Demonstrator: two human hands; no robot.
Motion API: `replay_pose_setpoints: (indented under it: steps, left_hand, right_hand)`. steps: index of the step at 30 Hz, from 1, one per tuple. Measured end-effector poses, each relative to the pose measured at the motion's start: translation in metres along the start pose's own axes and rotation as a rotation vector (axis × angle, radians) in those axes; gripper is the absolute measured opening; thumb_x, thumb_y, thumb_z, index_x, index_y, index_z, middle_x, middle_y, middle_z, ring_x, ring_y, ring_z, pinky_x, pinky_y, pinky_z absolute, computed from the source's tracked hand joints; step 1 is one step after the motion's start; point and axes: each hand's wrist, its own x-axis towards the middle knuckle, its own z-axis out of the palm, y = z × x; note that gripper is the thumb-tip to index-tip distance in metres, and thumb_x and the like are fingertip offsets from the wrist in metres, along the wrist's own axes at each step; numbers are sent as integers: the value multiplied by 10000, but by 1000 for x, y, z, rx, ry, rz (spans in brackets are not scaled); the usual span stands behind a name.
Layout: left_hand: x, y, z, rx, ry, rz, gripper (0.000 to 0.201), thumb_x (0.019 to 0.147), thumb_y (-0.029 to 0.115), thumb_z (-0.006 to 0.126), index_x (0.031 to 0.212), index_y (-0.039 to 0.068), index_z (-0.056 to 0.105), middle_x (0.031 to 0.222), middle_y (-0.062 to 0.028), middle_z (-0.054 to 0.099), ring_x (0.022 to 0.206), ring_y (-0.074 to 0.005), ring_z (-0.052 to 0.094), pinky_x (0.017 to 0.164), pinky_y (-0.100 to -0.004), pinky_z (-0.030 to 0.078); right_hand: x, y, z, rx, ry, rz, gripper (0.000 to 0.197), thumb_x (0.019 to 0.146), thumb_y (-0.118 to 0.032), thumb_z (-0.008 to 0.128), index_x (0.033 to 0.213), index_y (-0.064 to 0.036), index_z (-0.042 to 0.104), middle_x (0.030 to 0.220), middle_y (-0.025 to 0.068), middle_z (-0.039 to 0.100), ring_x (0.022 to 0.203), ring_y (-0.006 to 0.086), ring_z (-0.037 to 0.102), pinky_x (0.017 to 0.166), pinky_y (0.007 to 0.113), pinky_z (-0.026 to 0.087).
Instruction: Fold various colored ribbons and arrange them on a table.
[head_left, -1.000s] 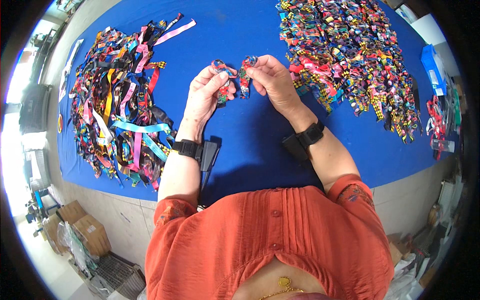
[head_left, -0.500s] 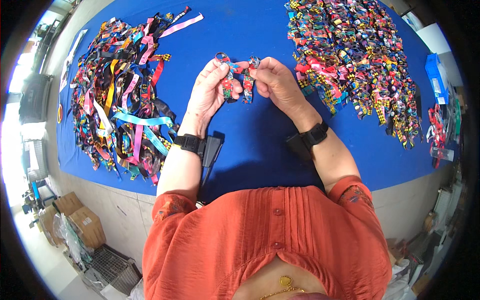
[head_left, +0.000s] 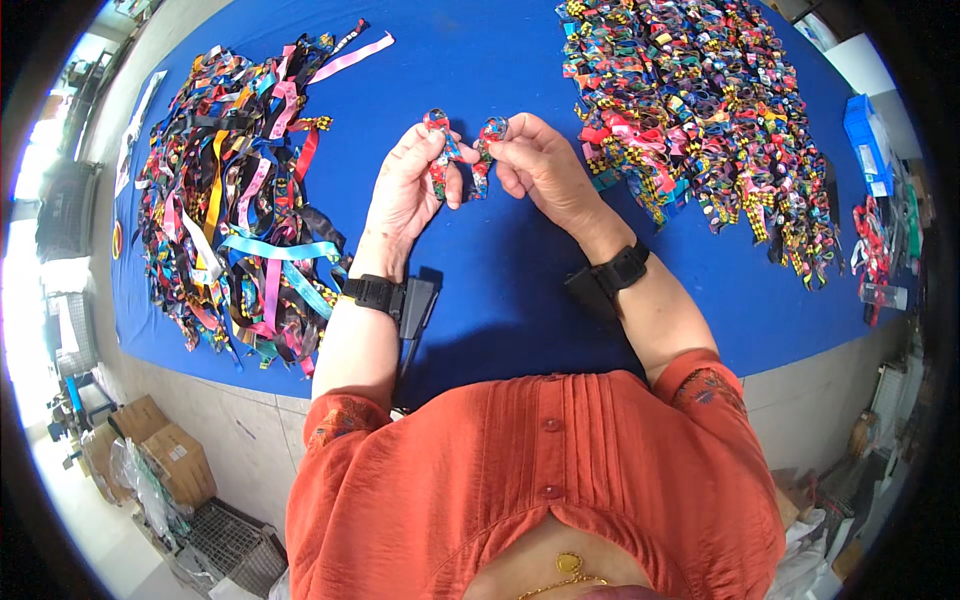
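Blue cloth [head_left: 470, 60], patterned ribbon [head_left: 480, 176] pinched between fingers [head_left: 517, 155]

Orange-red blouse [head_left: 510, 450] — pleated, buttoned | black wrist straps [head_left: 375, 293] | gold pendant [head_left: 569, 563]

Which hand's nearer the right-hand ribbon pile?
Right. The right hand is just left of the ribbon pile; the left hand is farther left, on the right hand's far side from it.
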Motion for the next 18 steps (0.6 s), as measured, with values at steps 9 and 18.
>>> replay_pose_setpoints:
  steps: [9,18]
  left_hand:
    - [-1,0,3,-38,-91,-23,180,1032,144,554,1109,-11,604,942,-191,721,550,-213,653,483,-294,555]
    - [-2,-1,4,29,63,-44,210,1016,142,590,1167,-5,589,837,-120,682,462,-146,533,419,-246,413]
  right_hand:
    - [0,0,-2,-42,32,24,117,969,-145,648,936,-82,555,670,-1,558,552,72,506,489,234,375]
    - [-1,0,0,-63,18,29,99,956,-91,666,950,-76,568,690,-19,530,546,60,473,479,236,348]
